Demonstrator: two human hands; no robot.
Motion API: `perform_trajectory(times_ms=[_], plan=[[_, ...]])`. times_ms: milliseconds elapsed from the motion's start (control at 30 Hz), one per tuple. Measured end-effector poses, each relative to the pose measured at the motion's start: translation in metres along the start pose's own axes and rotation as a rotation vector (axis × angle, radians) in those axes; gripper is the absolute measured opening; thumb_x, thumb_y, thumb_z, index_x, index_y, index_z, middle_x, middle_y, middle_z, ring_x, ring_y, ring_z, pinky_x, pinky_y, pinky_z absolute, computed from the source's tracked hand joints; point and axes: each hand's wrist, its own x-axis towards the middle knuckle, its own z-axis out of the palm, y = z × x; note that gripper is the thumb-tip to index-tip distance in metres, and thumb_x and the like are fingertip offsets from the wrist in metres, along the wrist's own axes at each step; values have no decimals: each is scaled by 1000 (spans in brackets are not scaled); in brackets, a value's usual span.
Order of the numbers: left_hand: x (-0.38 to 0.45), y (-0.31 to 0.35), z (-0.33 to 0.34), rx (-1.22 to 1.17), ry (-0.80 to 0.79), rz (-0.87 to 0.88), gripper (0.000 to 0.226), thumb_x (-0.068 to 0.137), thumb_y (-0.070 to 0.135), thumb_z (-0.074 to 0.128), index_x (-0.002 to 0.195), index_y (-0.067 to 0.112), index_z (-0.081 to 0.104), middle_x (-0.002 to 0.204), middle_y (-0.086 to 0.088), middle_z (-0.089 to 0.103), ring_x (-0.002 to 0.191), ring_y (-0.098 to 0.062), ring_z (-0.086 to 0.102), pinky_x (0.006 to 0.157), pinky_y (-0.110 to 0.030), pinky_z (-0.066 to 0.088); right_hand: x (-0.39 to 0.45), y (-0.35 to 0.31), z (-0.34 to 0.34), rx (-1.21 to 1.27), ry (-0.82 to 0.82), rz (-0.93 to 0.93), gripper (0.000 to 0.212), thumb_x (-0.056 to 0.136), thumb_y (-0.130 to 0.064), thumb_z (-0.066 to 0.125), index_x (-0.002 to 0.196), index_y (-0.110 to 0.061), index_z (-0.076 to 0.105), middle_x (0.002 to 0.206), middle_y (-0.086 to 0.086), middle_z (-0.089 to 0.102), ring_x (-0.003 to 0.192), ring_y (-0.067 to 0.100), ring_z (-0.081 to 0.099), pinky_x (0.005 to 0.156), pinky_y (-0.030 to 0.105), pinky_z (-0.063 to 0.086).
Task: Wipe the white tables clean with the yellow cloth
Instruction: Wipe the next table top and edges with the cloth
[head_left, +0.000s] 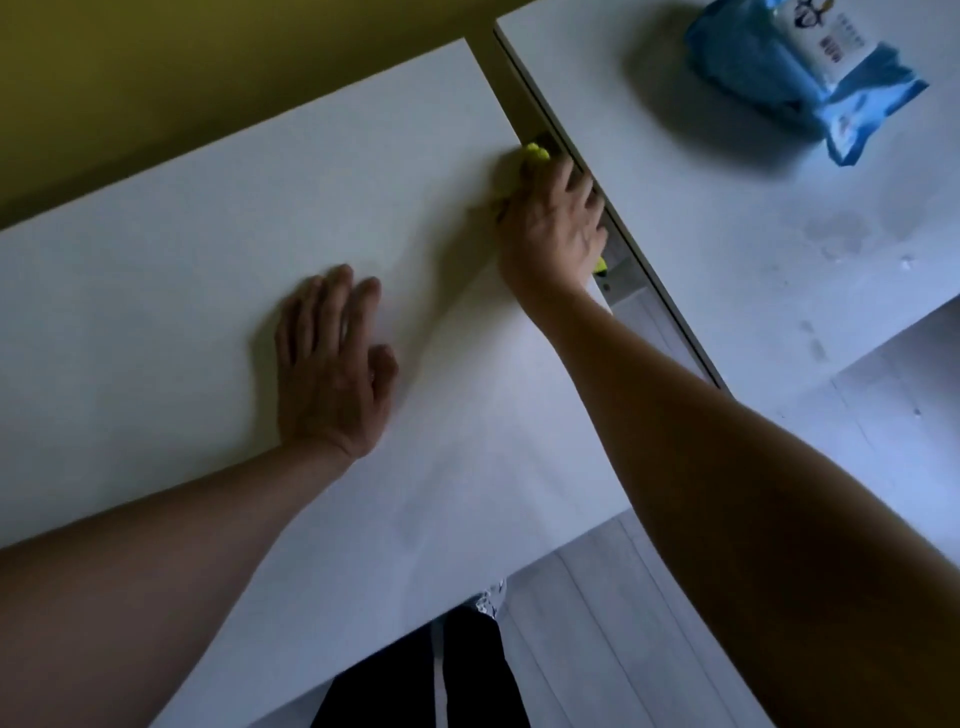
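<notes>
Two white tables stand side by side with a narrow gap between them: the near table (208, 260) fills the left and middle, the second table (727, 234) the right. My right hand (553, 223) presses the yellow cloth (535, 154) onto the near table's right edge, next to the gap. Only small bits of the cloth show past my fingers and below my palm. My left hand (332, 364) rests flat on the near table, fingers straight, holding nothing.
A blue packet of wipes (800, 67) lies at the far end of the second table. Faint smudges mark that table's surface (841, 234). A yellow-green wall (156, 78) runs behind the near table. Pale floorboards (623, 623) and my dark trousers (415, 675) show below.
</notes>
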Motion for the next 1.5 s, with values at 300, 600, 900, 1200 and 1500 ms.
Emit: perform_trajectory(times_ms=[300, 600, 900, 1200, 1500], plan=[[-2, 2, 0, 33, 15, 7, 63, 95, 28, 46, 156, 14, 42, 164, -14, 36, 151, -39, 32, 125, -49, 20, -158, 153, -52, -94, -8, 111, 49, 96, -46, 27, 125, -11, 45, 115, 17, 53, 103, 37, 50, 83, 49, 43], [-8, 14, -4, 117, -16, -24, 60, 102, 26, 41, 160, 14, 35, 167, -15, 30, 153, -39, 28, 126, -50, 18, -100, 100, -35, -52, -23, 51, 42, 95, -39, 45, 129, -14, 44, 121, 14, 54, 111, 36, 51, 87, 47, 40], [-8, 12, -5, 81, 22, -3, 58, 99, 25, 46, 156, 15, 42, 164, -14, 37, 151, -36, 32, 123, -49, 23, -132, 134, -40, -5, 9, 77, 48, 92, -41, 49, 131, -14, 42, 122, 15, 53, 112, 37, 50, 86, 49, 41], [-10, -1, 4, -12, -1, 48, 55, 100, 30, 32, 153, 15, 35, 163, -21, 31, 145, -47, 32, 121, -57, 23, -201, 143, -37, 336, 231, 770, 49, 102, -36, 40, 146, -14, 37, 136, 19, 47, 122, 38, 45, 99, 48, 37], [-137, -112, -46, -57, -294, 701, 61, 100, 33, 37, 155, 8, 45, 168, -16, 29, 149, -44, 36, 123, -61, 24, -194, 135, -35, 237, 285, 865, 44, 103, -42, 36, 136, -15, 41, 127, 18, 52, 116, 37, 51, 91, 46, 43]])
